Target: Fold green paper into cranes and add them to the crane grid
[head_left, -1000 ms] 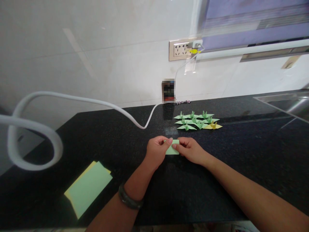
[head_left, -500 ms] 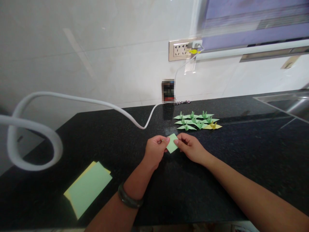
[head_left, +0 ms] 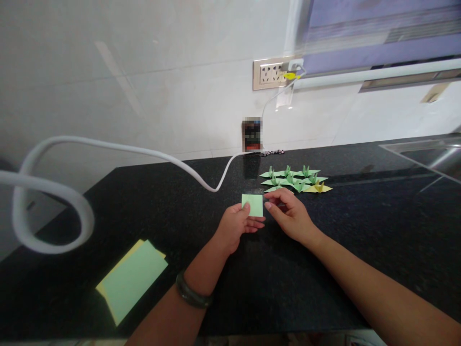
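A small square of light green folded paper (head_left: pixel 255 205) is in my left hand (head_left: pixel 237 225), thumb on top and fingers stretched beneath it. Just off the paper's right edge is my right hand (head_left: pixel 290 215), its thumb and forefinger apart with nothing seen between them. Behind my right hand stand several folded paper cranes (head_left: pixel 290 180) in rows, mostly green. One yellow crane (head_left: pixel 319 188) is at their front right; a green crane in front is partly covered by my right hand.
Green and yellow paper sheets (head_left: pixel 134 283) lie stacked on the black countertop (head_left: pixel 288 288) at left. A pixelated device (head_left: pixel 252 135) leans against the wall, with a white cable (head_left: pixel 169 160) looping left. A sink (head_left: pixel 428 156) is at far right, a wall socket (head_left: pixel 270 73) above.
The green paper has turned from a diamond to a level square. My right hand has let go of it and moved slightly right; my left fingers have spread under it.
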Action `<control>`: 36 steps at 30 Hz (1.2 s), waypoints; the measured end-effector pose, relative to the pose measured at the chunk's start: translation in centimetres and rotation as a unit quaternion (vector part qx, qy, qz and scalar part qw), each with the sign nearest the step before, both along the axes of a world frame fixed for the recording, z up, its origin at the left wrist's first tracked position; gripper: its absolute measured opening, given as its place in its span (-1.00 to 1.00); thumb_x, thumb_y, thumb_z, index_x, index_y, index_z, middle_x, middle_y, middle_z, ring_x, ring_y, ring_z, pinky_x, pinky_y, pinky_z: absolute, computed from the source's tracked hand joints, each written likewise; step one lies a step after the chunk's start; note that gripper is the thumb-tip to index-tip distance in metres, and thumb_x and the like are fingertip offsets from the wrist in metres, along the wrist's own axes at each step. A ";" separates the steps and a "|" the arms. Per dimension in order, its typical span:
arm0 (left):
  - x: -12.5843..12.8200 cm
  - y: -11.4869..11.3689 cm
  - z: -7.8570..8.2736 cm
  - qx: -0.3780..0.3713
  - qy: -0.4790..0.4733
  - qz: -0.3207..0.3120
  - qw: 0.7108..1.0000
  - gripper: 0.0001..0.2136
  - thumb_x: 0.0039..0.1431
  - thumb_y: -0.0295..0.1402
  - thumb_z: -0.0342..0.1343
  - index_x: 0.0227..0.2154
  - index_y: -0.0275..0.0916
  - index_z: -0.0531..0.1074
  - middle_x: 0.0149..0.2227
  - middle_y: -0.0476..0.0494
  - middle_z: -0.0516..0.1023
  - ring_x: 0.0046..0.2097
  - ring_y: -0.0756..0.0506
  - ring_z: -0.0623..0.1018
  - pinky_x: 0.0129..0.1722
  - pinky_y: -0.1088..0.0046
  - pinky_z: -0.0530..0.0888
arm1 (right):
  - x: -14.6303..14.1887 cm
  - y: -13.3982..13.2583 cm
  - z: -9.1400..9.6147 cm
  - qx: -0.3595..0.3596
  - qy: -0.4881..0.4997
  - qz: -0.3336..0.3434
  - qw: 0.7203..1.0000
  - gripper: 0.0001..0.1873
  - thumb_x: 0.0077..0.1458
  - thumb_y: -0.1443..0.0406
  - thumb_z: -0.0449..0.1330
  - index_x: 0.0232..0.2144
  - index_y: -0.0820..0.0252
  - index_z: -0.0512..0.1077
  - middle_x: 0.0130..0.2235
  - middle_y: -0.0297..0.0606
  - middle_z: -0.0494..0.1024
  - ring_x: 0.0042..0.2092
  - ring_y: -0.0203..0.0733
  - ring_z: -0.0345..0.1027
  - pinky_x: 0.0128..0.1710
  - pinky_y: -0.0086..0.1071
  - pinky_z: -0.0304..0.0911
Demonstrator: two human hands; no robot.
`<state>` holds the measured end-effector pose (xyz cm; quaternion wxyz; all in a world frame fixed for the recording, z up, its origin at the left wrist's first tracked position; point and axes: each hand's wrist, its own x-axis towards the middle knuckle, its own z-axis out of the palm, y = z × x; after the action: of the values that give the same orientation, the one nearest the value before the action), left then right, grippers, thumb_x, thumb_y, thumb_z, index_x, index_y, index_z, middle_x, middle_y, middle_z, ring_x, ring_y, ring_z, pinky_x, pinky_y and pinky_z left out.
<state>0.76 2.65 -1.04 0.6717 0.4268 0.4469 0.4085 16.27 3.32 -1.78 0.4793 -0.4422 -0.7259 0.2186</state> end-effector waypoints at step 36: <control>-0.1 0.1 -0.3 -0.001 -0.023 -0.002 1.000 -0.72 0.03 -0.17 -0.06 -0.39 -0.34 0.32 -0.55 -0.14 0.45 -0.55 0.02 0.43 -0.55 0.54 0.33 | -0.3 -0.6 0.7 -0.068 -0.041 0.132 0.988 -0.77 0.08 0.27 -0.06 -0.44 0.23 0.35 -0.49 -0.33 0.36 -0.43 -0.33 0.21 -0.42 -0.47 0.13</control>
<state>0.63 2.79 -1.35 0.6834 0.4174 0.4306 0.4164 15.99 2.67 -1.09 0.3847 -0.3829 -0.7804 0.3106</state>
